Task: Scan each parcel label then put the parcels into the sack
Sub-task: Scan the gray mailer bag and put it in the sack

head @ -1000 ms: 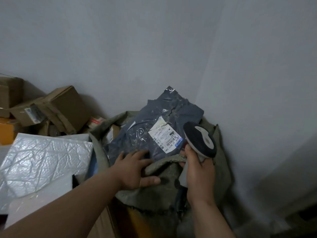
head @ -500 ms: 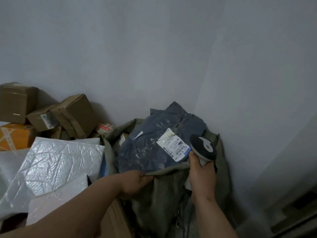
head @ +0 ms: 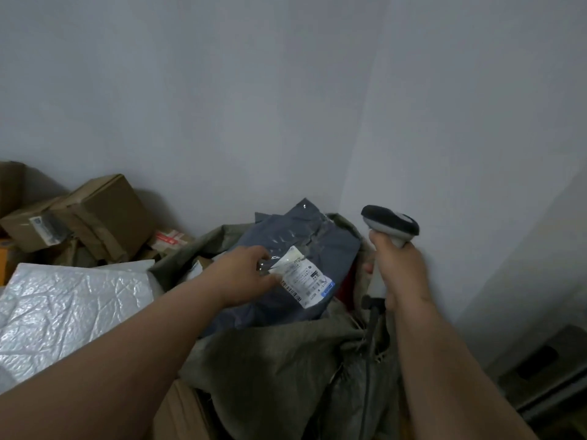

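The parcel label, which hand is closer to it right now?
Left. The left hand touches the label at its upper left corner, on the grey parcel. The right hand is off to the label's right, holding the scanner, clear of the parcel.

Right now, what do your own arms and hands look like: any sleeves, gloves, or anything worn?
Both arms are bare up to the frame edge, with no sleeves showing. The left hand and right hand wear no gloves; no watch, ring or band shows.
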Demonstrator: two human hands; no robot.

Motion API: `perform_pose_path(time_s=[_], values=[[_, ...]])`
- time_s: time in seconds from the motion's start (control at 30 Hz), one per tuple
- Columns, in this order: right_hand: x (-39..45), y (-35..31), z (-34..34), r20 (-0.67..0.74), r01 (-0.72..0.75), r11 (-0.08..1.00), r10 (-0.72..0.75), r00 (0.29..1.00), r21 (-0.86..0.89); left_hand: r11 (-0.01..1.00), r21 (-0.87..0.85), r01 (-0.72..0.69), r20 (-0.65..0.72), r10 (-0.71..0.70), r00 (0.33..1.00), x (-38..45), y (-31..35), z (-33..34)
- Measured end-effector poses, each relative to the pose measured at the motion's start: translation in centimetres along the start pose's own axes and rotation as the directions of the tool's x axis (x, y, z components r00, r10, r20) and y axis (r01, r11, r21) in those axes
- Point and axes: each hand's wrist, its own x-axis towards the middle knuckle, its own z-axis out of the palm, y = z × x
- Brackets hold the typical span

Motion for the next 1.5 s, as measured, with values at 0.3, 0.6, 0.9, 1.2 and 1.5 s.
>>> perform_pose_path(time_s=[0.3,0.6,0.9,1.2,1.5], values=[[14.0,4.3,0.4,0.091,-0.153,0.956,0.181,0.979,-0.251,0.943,0.045,0.330,-0.254,-0.309,0.916,10.4,-3.4,0.8],[21.1,12.0,5.3,0.258,-0.501,0.848,0.529,0.808,-0.170,0.812,0.064,0.580,-0.116,-0.571,0.812,16.0,-9.9,0.5],[20.3,9.9,7.7,0.162,-0.354,0.935,0.348,0.923,0.011,0.765,-0.254,0.592,0.057,-0.599,0.799,16.7,-10.3,2.4],[16.6,-3.1,5.3,0.142,-0.028,0.986,0.005,0.990,0.166,0.833,-0.447,0.327,-0.396,-0.512,0.762,16.3,-6.4,-8.6],[15.3,-5.1,3.0,0.003,0.027,0.977,-0.028,1.000,0.210,0.447,-0.892,0.075,-0.311,-0.725,0.615,12.9,-7.5,-12.9]])
